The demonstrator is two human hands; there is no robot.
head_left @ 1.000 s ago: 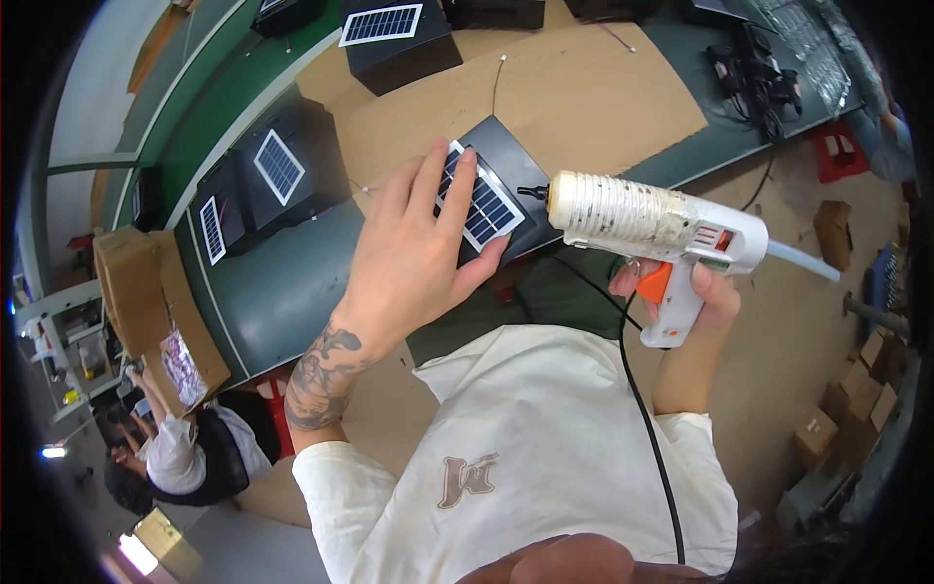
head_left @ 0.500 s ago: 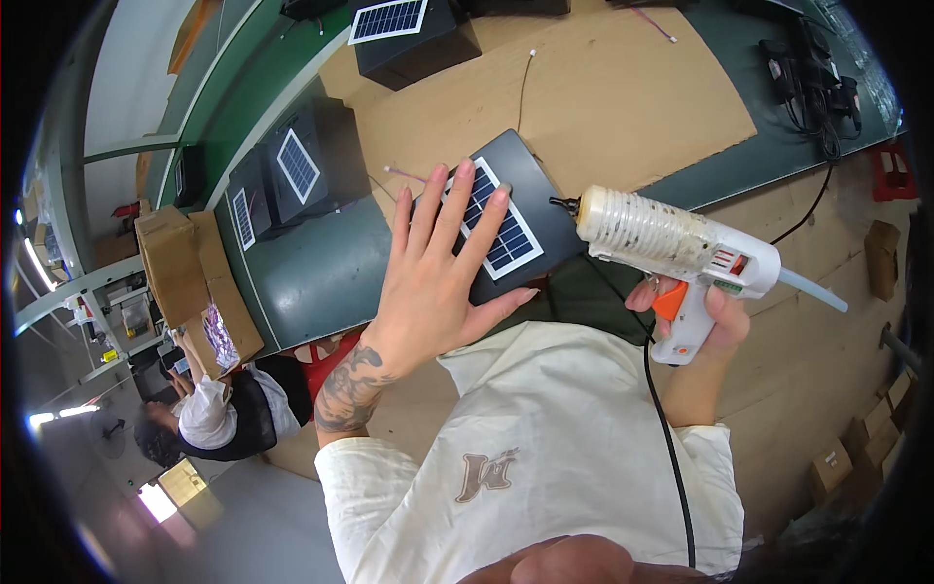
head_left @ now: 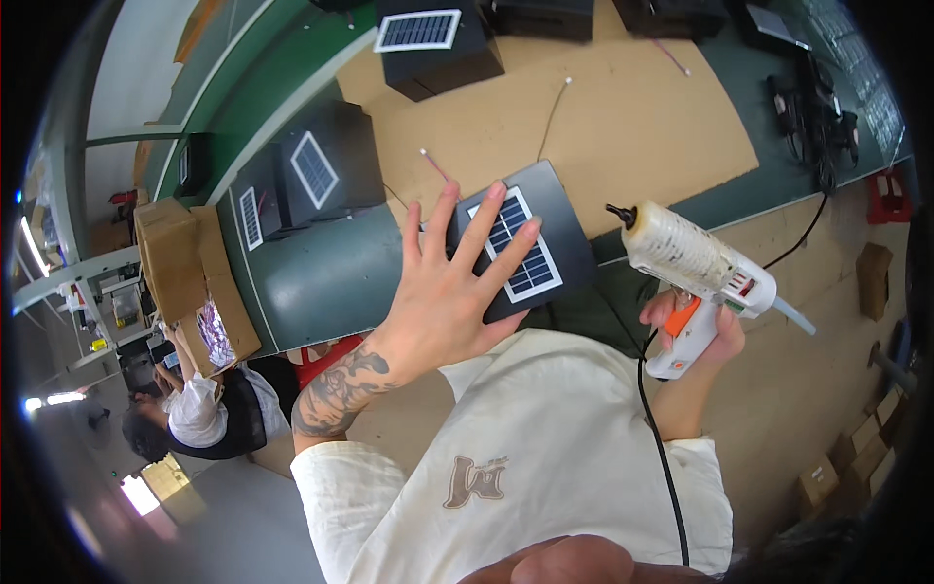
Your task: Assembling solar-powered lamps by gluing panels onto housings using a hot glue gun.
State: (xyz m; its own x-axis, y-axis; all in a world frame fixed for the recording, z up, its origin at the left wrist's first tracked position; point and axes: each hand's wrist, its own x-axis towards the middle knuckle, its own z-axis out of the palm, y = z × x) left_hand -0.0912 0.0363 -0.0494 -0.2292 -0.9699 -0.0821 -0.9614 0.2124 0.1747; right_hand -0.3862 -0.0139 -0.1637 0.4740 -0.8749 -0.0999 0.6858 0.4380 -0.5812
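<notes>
My left hand [head_left: 443,268] lies with fingers spread over a small solar panel [head_left: 530,261] with a white border. The panel sits on a dark flat-topped box [head_left: 576,243] at the table's near edge. In my right hand [head_left: 702,336] is a white hot glue gun [head_left: 696,255], its fingers wrapped round the grip by the orange trigger. The gun's dark nozzle points up and left, apart from the box. A pale glue stick [head_left: 796,315] sticks out of its rear, and a black cord [head_left: 664,453] hangs from the grip. Thin wires [head_left: 435,164] show beyond my left fingers.
A cardboard sheet [head_left: 642,127] covers part of the green table [head_left: 321,292]. Dark boxes with solar panels stand at the left [head_left: 341,146] and far side [head_left: 443,73]. Black adapters with cables [head_left: 812,112] lie far right. A co-worker [head_left: 219,409] sits beyond an open carton [head_left: 180,263].
The glue gun's nozzle has moved away from the box to the right, and the gun tilts more steeply. My left hand stays on the panel. The whole view has shifted slightly.
</notes>
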